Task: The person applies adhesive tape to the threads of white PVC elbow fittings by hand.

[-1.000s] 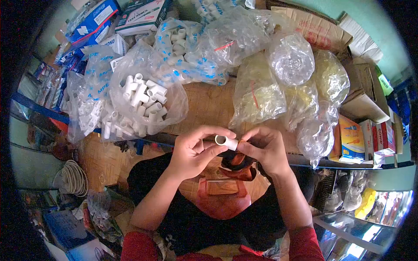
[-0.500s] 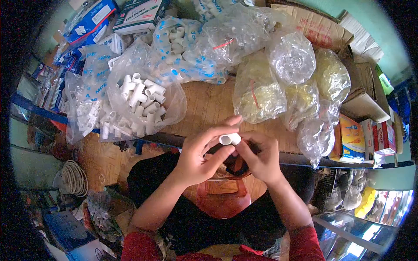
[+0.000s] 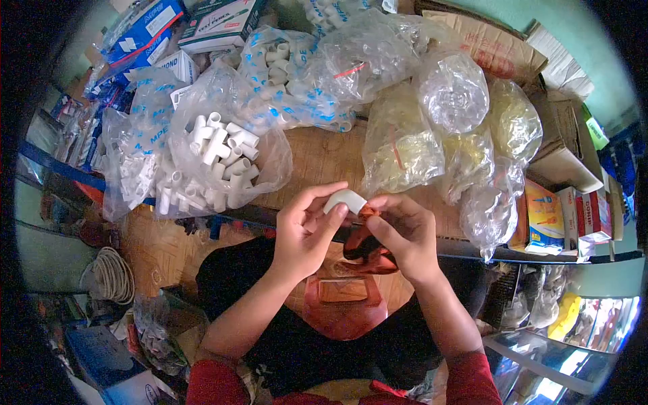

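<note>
Between both hands, over the front edge of the table, is a white plastic pipe elbow. My left hand grips it with thumb and fingers around its left side. My right hand pinches a dark and rust-coloured cloth against the elbow's right end. The cloth hangs down below the fingers. Its inner folds, and my right fingertips behind it, are partly hidden.
An opened clear bag of white pipe fittings lies left on the wooden table. Knotted plastic bags crowd the right side, beside small boxes. Below stands a red-brown stool; coiled cable is at left.
The elbow has turned in my hands, so its bend now faces up instead of an open end. It shifted slightly left, and more of the cloth shows below my right hand.
</note>
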